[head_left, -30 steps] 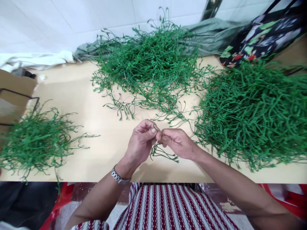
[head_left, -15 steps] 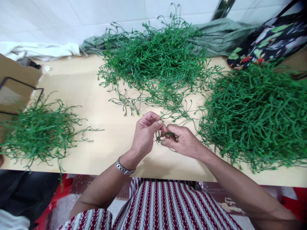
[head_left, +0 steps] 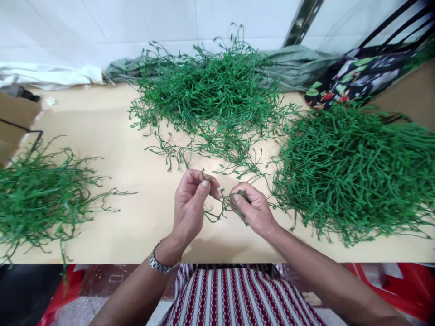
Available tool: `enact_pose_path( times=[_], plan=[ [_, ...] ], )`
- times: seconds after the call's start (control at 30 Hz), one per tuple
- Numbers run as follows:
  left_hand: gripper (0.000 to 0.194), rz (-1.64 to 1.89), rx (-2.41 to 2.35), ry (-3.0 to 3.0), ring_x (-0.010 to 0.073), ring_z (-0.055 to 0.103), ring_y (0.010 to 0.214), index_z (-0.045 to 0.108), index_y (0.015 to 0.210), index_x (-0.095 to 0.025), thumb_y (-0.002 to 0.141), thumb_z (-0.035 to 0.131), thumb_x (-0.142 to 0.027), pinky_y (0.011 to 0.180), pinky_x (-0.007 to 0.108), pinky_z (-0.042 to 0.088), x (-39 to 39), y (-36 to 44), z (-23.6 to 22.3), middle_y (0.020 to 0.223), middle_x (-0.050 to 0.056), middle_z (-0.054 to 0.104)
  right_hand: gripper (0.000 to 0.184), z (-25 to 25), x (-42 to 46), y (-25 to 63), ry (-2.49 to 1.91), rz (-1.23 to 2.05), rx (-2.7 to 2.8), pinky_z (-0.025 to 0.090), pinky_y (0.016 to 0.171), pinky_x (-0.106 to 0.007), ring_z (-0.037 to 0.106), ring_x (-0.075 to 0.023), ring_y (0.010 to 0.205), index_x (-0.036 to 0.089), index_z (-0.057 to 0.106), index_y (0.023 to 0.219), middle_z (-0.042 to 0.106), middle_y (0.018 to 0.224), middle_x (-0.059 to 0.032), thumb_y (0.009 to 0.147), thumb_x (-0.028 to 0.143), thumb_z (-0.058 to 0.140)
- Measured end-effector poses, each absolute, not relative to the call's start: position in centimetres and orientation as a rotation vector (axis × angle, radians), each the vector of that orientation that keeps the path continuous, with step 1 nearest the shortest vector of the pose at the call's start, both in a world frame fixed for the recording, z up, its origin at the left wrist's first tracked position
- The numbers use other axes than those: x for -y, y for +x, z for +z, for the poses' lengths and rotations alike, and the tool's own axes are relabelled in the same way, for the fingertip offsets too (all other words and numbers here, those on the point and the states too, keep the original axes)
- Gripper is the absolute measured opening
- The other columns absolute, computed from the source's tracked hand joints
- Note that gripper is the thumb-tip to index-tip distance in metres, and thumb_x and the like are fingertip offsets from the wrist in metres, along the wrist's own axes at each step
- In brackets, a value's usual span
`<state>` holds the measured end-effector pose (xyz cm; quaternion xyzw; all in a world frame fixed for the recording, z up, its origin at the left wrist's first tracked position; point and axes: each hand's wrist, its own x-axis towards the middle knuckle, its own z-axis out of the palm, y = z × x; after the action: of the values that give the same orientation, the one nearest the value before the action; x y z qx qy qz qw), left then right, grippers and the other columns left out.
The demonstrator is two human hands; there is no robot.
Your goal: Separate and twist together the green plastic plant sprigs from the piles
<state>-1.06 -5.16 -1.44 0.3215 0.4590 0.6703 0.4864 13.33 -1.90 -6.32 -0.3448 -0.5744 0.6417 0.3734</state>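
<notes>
My left hand point(head_left: 190, 206) is closed, thumb against forefinger, pinching a thin green stem point(head_left: 213, 216) that hangs below the fingers. Just right of it, my right hand point(head_left: 255, 209) is curled around a small bunch of green stems point(head_left: 224, 201), whose small forked tips stick out toward my left hand. The stems look like plastic artificial-plant parts. Both hands hover over the front of the table, a short gap apart. Beyond them lies a loose heap of the same stems point(head_left: 210, 90), with stray ones spread toward my hands.
A dense stem pile point(head_left: 353, 167) covers the table's right side, and a smaller pile point(head_left: 41, 194) hangs over the front edge at left. Cardboard boxes point(head_left: 15, 120) stand at both sides. Green cloth point(head_left: 295, 68) and floral fabric point(head_left: 356, 77) lie along the wall.
My hands were together and have moved apart. The right hand has gathered the dangling stems into its grasp, while the left keeps its pinch. The view has shifted slightly.
</notes>
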Motion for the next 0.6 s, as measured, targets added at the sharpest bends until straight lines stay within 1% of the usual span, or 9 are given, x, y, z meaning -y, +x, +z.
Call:
enact_pose_path(
  times=[0.1,0.17,0.23,0.33,0.4,0.5,0.6],
  plan=[
    [0.013,1.573,-1.048,0.825,0.0098,0.056,0.066,0.046,0.083,-0.019,0.078,0.057,-0.015,0.066,0.023,0.043,5.6,-0.9,-1.7,0.072,-0.001,0.061,0.02,-6.7,2.1,13.0,-0.903,1.628,1.381,0.033,0.048,-0.019,0.036,-0.0064,0.048,0.018,0.05,0.079,0.042,0.056,0.0057,0.082,0.038,0.053],
    [0.017,1.518,-1.021,0.797,0.0093,0.055,0.067,0.047,0.083,-0.019,0.075,0.06,-0.012,0.066,0.022,0.043,5.9,-0.6,-2.1,0.072,-0.001,0.061,0.02,-6.6,2.2,12.7,-0.925,1.572,1.373,0.035,0.05,-0.02,0.04,-0.0074,0.051,0.018,0.05,0.079,0.045,0.058,0.0046,0.082,0.038,0.053],
    [0.015,1.475,-1.034,0.736,0.0077,0.053,0.066,0.051,0.08,-0.017,0.072,0.062,-0.011,0.064,0.02,0.043,6.0,-0.3,-2.5,0.073,-0.001,0.06,0.02,-6.3,2.2,12.5,-0.941,1.512,1.4,0.037,0.053,-0.02,0.043,-0.0083,0.054,0.018,0.05,0.078,0.048,0.061,0.0034,0.083,0.037,0.052],
    [0.013,1.454,-1.086,0.647,0.0068,0.051,0.063,0.056,0.074,-0.014,0.067,0.066,-0.012,0.062,0.018,0.042,6.2,-0.1,-3.0,0.071,-0.001,0.058,0.019,-5.8,2.2,12.3,-0.934,1.457,1.495,0.037,0.053,-0.02,0.042,-0.0082,0.055,0.018,0.05,0.078,0.048,0.063,0.0031,0.084,0.035,0.05],
    [0.013,1.447,-1.132,0.626,0.0075,0.051,0.061,0.054,0.07,-0.014,0.066,0.066,-0.013,0.061,0.019,0.042,6.2,-0.2,-3.0,0.068,-0.001,0.058,0.018,-5.6,2.1,12.4,-0.918,1.455,1.577,0.035,0.052,-0.02,0.041,-0.0081,0.054,0.018,0.052,0.079,0.047,0.063,0.003,0.085,0.034,0.049],
    [0.012,1.436,-1.264,0.672,0.0078,0.05,0.057,0.052,0.068,-0.015,0.067,0.065,-0.014,0.056,0.019,0.04,6.1,-0.8,-2.7,0.064,-0.001,0.057,0.019,-5.5,1.5,13.0,-0.917,1.497,1.622,0.036,0.054,-0.02,0.044,-0.0087,0.057,0.017,0.054,0.084,0.049,0.066,0.0018,0.086,0.035,0.046],
    [0.012,1.38,-1.35,0.766,0.0074,0.05,0.055,0.051,0.067,-0.015,0.067,0.063,-0.012,0.053,0.019,0.039,5.9,-1.4,-2.1,0.062,-0.002,0.055,0.02,-5.2,0.4,13.8,-0.952,1.421,1.624,0.039,0.058,-0.022,0.048,-0.01,0.062,0.017,0.054,0.081,0.05,0.068,0.0006,0.087,0.035,0.045]
  ],
)
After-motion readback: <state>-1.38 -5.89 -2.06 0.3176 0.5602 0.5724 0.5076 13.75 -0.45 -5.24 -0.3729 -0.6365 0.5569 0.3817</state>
